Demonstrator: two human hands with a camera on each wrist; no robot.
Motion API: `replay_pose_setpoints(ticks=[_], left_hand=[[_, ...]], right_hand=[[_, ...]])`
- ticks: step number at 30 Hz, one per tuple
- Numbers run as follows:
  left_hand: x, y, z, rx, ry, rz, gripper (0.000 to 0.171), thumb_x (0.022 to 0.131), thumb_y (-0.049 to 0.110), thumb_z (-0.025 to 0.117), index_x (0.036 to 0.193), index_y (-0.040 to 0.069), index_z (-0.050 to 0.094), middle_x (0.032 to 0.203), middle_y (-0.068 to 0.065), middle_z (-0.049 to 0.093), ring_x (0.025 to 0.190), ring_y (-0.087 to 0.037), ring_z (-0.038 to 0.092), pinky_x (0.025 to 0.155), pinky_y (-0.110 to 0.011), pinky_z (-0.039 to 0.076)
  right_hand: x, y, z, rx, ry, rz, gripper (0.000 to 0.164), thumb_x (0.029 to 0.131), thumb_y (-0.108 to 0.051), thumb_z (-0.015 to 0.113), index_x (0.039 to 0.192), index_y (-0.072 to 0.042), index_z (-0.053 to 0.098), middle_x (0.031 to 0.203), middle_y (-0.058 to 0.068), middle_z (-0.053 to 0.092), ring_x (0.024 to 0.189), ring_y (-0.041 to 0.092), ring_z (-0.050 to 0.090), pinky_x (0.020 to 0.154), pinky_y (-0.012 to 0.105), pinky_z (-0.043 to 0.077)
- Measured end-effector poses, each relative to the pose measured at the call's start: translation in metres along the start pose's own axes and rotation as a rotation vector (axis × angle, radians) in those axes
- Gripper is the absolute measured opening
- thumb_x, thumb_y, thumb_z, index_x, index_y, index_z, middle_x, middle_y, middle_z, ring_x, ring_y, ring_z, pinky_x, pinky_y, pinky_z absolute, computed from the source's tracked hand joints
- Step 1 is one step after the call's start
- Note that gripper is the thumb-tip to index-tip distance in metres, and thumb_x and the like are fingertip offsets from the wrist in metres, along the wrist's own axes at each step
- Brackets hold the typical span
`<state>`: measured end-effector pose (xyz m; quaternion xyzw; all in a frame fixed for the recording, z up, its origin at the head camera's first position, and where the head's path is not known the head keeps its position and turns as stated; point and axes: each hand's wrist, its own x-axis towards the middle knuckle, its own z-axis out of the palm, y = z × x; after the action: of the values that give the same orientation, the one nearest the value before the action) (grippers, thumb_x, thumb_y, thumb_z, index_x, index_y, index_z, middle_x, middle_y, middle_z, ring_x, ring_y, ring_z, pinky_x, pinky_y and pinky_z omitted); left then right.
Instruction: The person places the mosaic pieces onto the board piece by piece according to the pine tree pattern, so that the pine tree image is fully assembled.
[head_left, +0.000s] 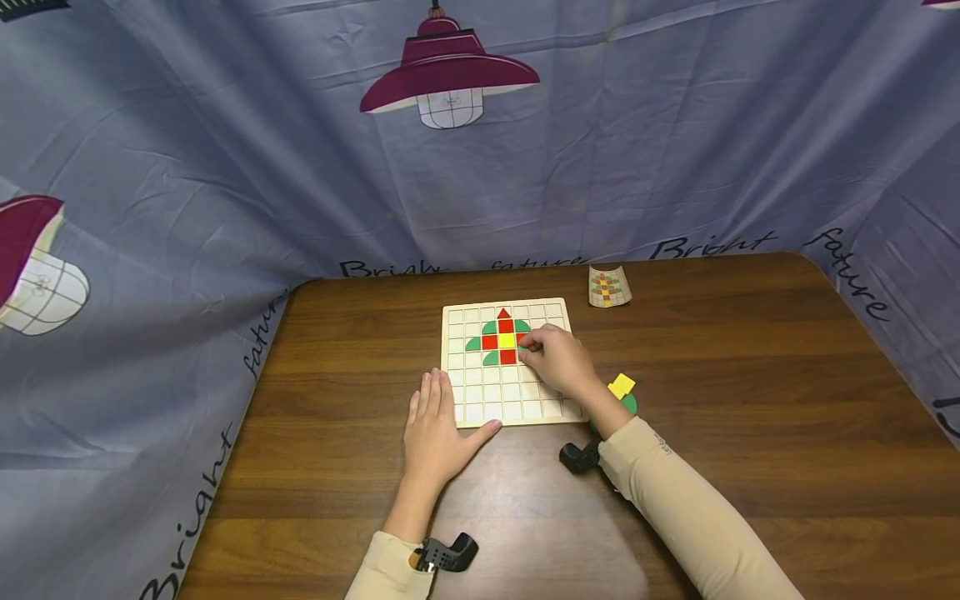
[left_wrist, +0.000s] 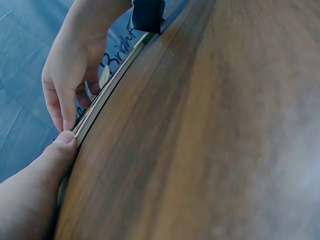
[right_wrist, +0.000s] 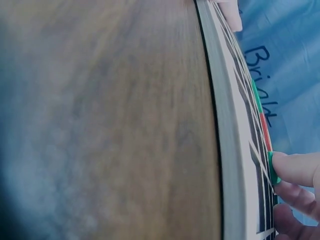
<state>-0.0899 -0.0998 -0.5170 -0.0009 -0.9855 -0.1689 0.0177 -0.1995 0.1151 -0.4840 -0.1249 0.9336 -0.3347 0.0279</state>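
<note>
A pale wooden grid board point(head_left: 517, 393) lies on the table, with red, green and yellow pieces set in its upper squares. One yellow square point(head_left: 507, 341) sits among red squares, and a red triangle point(head_left: 504, 314) tops the pattern. My right hand point(head_left: 558, 360) reaches over the board's right side; in the right wrist view its thumb and finger pinch a green piece point(right_wrist: 274, 168) at the grid, beside a red one. The left hand point(head_left: 435, 437) rests at the board's lower left corner, fingers straight along the left edge, thumb touching the front edge.
Loose yellow point(head_left: 622, 385) and green point(head_left: 629, 403) pieces lie right of the board, partly hidden by the right forearm. Behind the board, to the right, a small curled card point(head_left: 609, 287) shows a coloured pattern. A blue printed curtain point(head_left: 600, 167) hangs around the wooden table point(head_left: 750, 375).
</note>
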Motion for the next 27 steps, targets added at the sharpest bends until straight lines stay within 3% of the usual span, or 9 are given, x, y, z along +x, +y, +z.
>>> replay_pose_setpoints(ticks=[27], left_hand=[[0.0016,0.0009,0.0016,0.029,0.010,-0.014,0.123,0.076,0.090,0.043,0.157,0.001,0.019,0.165,-0.014,0.020,0.155,-0.025,0.015,0.126,-0.044,0.016]], right_hand=[[-0.0030,-0.0034,-0.0008,-0.058,-0.004,-0.003,0.015,0.091,-0.025,0.073,0.100,-0.014,0.077,0.104,0.002,0.069,0.094,0.021,0.066,0.077,0.041,0.054]])
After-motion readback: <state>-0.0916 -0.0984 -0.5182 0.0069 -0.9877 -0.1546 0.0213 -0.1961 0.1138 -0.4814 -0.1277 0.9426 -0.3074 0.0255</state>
